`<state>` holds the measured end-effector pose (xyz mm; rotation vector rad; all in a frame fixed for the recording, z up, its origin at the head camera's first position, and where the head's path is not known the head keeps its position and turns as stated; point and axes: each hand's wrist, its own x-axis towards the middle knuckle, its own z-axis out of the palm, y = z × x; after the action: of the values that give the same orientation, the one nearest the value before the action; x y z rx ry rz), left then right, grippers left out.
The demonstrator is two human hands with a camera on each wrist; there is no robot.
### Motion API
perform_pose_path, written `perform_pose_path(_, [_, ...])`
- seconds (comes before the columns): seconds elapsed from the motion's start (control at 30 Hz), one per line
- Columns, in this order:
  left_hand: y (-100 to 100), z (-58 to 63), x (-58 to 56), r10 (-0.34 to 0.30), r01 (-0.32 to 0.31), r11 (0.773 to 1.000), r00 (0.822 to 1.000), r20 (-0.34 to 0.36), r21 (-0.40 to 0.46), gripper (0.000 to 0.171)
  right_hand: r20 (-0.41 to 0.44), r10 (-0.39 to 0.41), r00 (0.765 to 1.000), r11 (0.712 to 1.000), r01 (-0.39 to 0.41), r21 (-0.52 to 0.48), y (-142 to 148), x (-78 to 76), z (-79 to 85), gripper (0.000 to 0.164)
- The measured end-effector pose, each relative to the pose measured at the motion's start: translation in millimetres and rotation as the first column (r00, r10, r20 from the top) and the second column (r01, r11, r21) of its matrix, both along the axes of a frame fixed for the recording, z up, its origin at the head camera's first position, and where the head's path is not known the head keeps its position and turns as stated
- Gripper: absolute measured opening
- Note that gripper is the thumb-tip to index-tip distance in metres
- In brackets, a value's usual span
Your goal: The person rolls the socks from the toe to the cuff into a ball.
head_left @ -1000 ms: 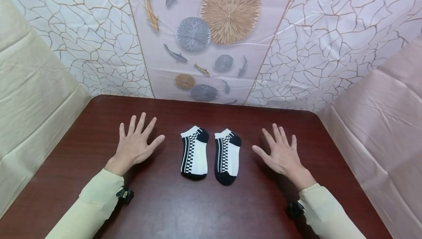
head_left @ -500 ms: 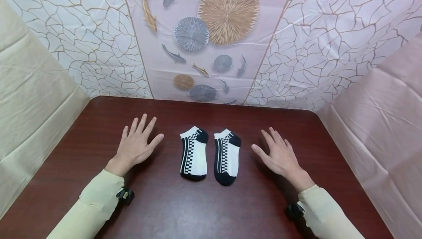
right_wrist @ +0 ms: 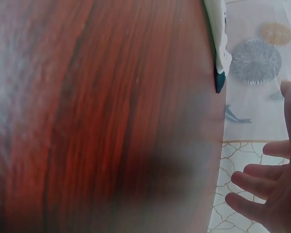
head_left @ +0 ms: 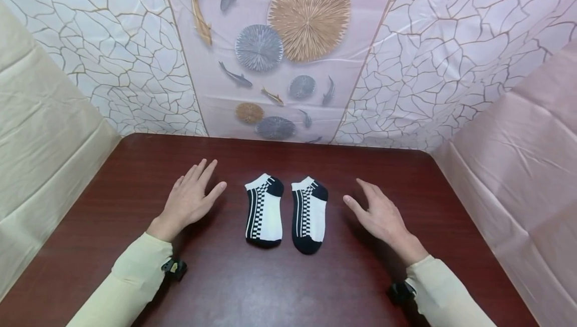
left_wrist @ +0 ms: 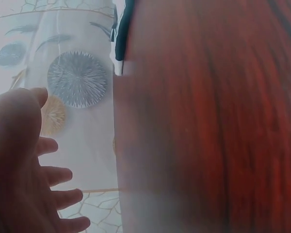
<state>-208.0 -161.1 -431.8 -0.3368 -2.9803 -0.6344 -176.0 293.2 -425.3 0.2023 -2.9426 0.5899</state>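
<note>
Two black-and-white ankle socks with checkered stripes lie flat side by side mid-table, the left sock and the right sock, cuffs toward the back and a narrow gap between them. My left hand hovers to the left of the pair, palm down, fingers extended and thumb pointing at the socks. On the other side, my right hand is held over the table with its fingers nearly together and its thumb apart. Neither hand touches a sock. Both wrist views catch only a sock's edge, the left sock and the right sock.
The dark red wooden table has rounded back corners. Behind it hangs a patterned curtain with fish and round motifs. Pale fabric panels close in the left side and the right side.
The spread fingers of both hands have drawn closer together. My left hand has turned slightly toward the socks. The socks have not moved on the table; the head view has shifted a little.
</note>
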Motion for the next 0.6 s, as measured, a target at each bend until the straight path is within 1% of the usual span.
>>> perform_pose_path(0.13, [5,1.7,-0.5,-0.006,0.007,0.999,1.000,-0.020,0.038,0.077,0.001,-0.009,1.000,0.998,0.009,-0.065,-3,3.1,0.8,0.080])
perform_pose_path(0.23, [9,3.0,-0.3,-0.014,0.016,0.997,1.000,-0.023,0.072,0.075,0.008,-0.005,1.000,0.993,0.006,-0.117,-6,5.4,0.4,0.079])
perform_pose_path(0.47, [19,7.0,-3.1,-0.033,0.034,0.989,0.999,-0.012,0.144,0.073,0.010,0.021,1.000,0.978,-0.018,-0.209,-12,9.3,-0.2,0.069])
perform_pose_path(0.6, [26,8.5,-5.1,-0.041,0.039,0.985,0.999,0.007,0.167,0.072,0.012,0.036,0.999,0.967,-0.032,-0.252,-15,11.1,0.8,0.065])
